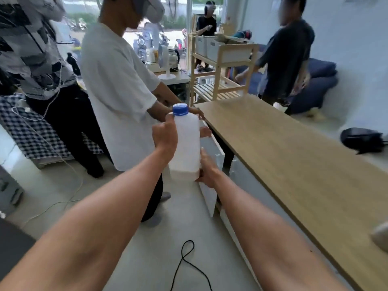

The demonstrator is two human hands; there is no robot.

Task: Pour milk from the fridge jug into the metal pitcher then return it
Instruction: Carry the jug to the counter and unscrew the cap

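Note:
I hold a white plastic milk jug (186, 143) with a blue cap (180, 109) upright in front of me, above the floor and left of the wooden table. My left hand (164, 136) wraps the jug's upper left side near the neck. My right hand (207, 170) supports its lower right corner and base. The cap is on. No metal pitcher is in view.
A long wooden table (294, 156) runs along my right. A person in a white T-shirt (117, 91) stands close behind the jug. White open door or panel (210, 162) hangs under the table's near end. A black cable (189, 267) lies on the floor. A wooden shelf (222, 70) stands behind.

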